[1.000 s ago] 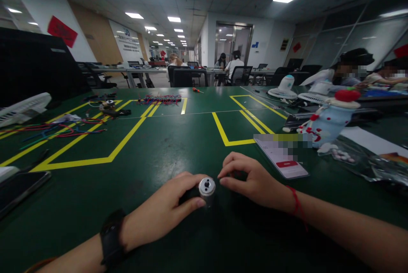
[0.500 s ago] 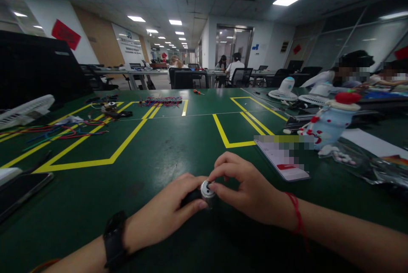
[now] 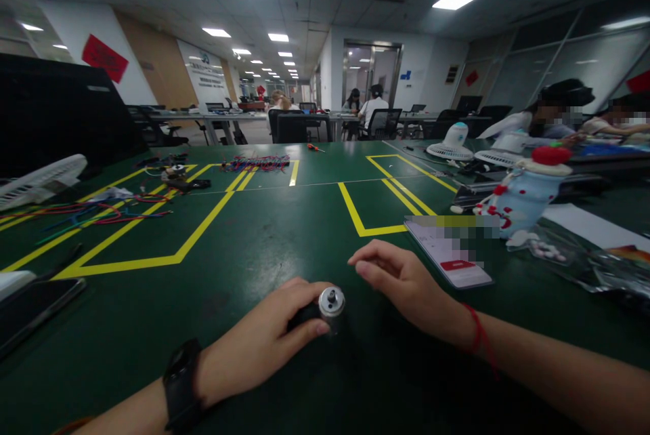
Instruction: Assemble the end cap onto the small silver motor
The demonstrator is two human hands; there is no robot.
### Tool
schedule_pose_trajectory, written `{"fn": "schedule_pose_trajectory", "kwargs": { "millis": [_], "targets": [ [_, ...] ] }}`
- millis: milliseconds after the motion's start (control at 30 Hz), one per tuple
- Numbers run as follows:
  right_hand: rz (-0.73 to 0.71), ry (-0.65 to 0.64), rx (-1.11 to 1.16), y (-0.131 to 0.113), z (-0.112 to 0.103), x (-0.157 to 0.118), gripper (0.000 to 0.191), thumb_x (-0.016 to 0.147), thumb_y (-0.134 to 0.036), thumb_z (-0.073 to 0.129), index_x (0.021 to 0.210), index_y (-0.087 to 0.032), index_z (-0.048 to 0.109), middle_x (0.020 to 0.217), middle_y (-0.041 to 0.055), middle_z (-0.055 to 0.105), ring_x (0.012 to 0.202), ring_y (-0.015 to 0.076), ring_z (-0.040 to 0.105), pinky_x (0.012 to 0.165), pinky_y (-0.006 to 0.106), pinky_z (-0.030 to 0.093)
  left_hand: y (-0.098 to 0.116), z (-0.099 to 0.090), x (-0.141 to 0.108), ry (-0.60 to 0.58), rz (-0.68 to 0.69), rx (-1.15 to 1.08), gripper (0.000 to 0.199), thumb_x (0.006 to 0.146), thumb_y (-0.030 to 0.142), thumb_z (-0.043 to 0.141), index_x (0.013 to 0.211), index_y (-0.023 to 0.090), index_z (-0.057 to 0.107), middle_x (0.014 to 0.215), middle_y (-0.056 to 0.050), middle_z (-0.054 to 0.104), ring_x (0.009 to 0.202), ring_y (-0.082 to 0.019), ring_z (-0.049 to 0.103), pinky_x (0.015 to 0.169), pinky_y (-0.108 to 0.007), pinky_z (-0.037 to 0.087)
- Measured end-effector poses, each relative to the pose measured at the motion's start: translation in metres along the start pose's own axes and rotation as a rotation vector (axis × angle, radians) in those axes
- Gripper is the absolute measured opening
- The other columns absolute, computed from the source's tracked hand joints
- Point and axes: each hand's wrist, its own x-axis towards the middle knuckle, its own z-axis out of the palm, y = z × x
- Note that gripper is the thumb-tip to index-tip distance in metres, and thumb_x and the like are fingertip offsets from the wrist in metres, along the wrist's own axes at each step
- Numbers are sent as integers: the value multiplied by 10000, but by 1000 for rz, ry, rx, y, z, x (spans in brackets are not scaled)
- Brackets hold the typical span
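A small silver cylindrical motor (image 3: pixel 332 313) stands upright on the green tabletop, its round end facing up. A short dark shaft and small holes show on that end. My left hand (image 3: pixel 277 326) is closed around the motor's left side, thumb in front and fingers behind; part of the motor's body is hidden by the hand. My right hand (image 3: pixel 399 286) hovers to the right of the motor, apart from it. Its fingers are loosely bent with the thumb beneath them, and no object shows between them.
A phone (image 3: pixel 451 259) lies beyond my right hand, near a blue bottle (image 3: pixel 528 194) with a red top. Loose wires (image 3: pixel 116 211) and a dark phone (image 3: pixel 43 313) lie at left. Farther back are a wire bundle (image 3: pixel 258 162) and a screwdriver (image 3: pixel 315 148). People sit beyond.
My right hand has let go of the motor's top and drawn back to the right, uncovering the shaft. My left hand stays around the motor.
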Motion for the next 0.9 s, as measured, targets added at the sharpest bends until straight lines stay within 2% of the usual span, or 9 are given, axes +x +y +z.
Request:
{"fn": "schedule_pose_trajectory", "kwargs": {
  "millis": [67,200,367,467,633,800,900],
  "targets": [
    [207,3,231,15,-5,3,276,877,-415,525,905,-154,611,730,0,532,574,91,445,511,227,351,0,0,0,-10,-2,0,225,950,281,527,1174,289,532,1051,-9,603,935,-203,547,834,-317,423],
    [317,66,482,33,-9,7,273,846,-417,576,864,-145,596,688,-21,497,538,67,397,464,198,273,-3,1,0,-10,-18,14,304,950,289,526,1250,316,484,1134,-12,593,1002,-211,541,878,-333,417],
    [312,60,435,30,-7,7,234,838,-374,589,820,-142,606,655,-30,500,508,58,385,443,198,245,-5,3,-3,9,-40,39,383,941,283,533,1302,362,431,1233,3,559,1084,-216,520,940,-352,397],
    [306,33,322,25,-5,7,212,847,-354,571,816,-147,610,652,-33,512,491,58,393,445,207,266,-5,3,-4,24,-49,37,444,922,290,564,1328,368,399,1285,1,529,1125,-226,499,969,-371,379],
    [140,-148,-40,7,4,6,179,839,-324,590,842,-156,654,722,4,596,631,108,512,562,238,383,-3,3,-1,28,-17,21,315,934,265,547,1241,317,492,1135,-9,606,998,-218,551,864,-346,430],
    [-160,-90,-219,-15,17,2,143,823,-281,624,925,-193,672,902,19,593,764,122,534,687,257,423,-2,3,0,15,-3,28,270,937,250,543,1202,294,511,1062,-6,607,939,-208,553,811,-328,436],
    [-200,-104,-221,-17,21,2,104,810,-234,643,897,-208,692,908,14,578,779,119,540,685,249,427,-3,4,0,14,0,34,240,939,254,539,1177,288,519,1058,-6,601,943,-210,545,813,-328,431]
  ]
}}
